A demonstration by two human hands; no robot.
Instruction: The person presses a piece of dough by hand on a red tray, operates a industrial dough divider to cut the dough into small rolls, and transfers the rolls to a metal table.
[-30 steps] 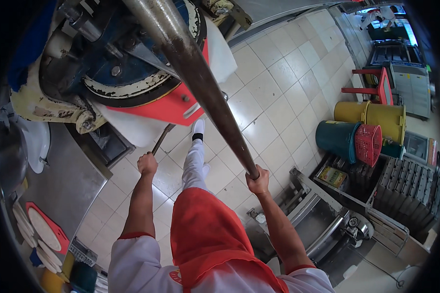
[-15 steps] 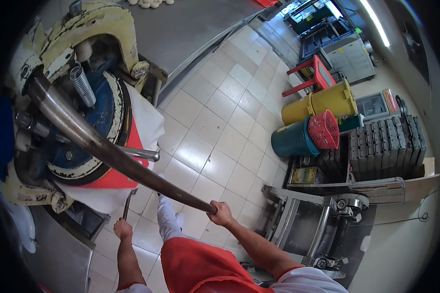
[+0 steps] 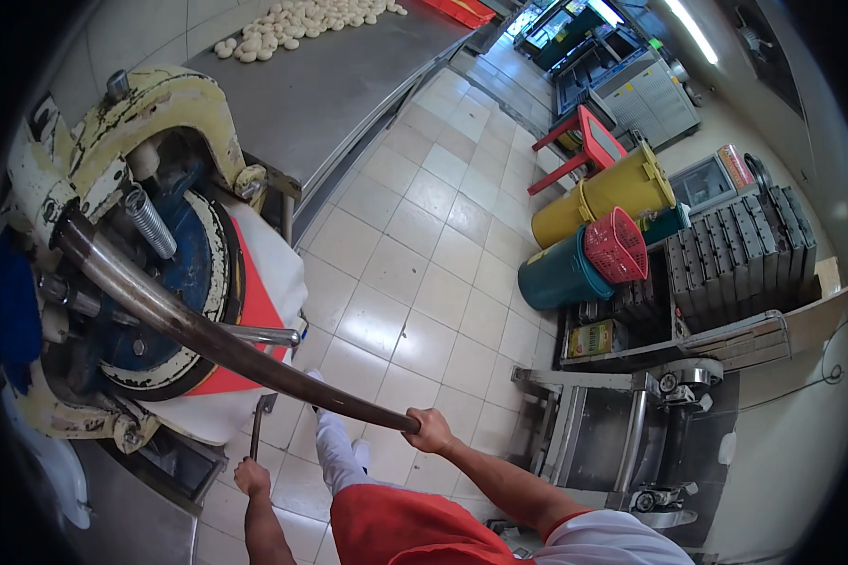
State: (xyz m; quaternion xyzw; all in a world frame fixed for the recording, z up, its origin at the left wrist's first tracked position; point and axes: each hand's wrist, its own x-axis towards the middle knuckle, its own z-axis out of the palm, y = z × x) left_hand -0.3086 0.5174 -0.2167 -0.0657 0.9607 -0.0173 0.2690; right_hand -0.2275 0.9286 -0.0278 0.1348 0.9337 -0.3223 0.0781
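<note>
The right hand (image 3: 431, 431) is closed around the near end of a long metal pipe (image 3: 207, 344); the left hand (image 3: 252, 476), lower and to its left, is wrapped around the lower end of a thin dark rod (image 3: 256, 428); the pipe runs up and leftward from the right hand, passing above the left one, to the cream frame (image 3: 174, 94) of a machine; beyond the left hand, within that frame, sit a blue round plate (image 3: 188, 278) and a spring (image 3: 151, 223); under the plate lies a red board (image 3: 252, 297), with a white layer (image 3: 278, 268) below it; a silver bar (image 3: 266, 335) sticks out between the pipe and that board; far ahead of both hands, pale dough balls (image 3: 292, 30) lie on a steel table (image 3: 334, 89); right of the right hand stands a roller machine (image 3: 636, 433), with a teal bucket (image 3: 558, 275) and a red basket (image 3: 617, 247) farther ahead.
</note>
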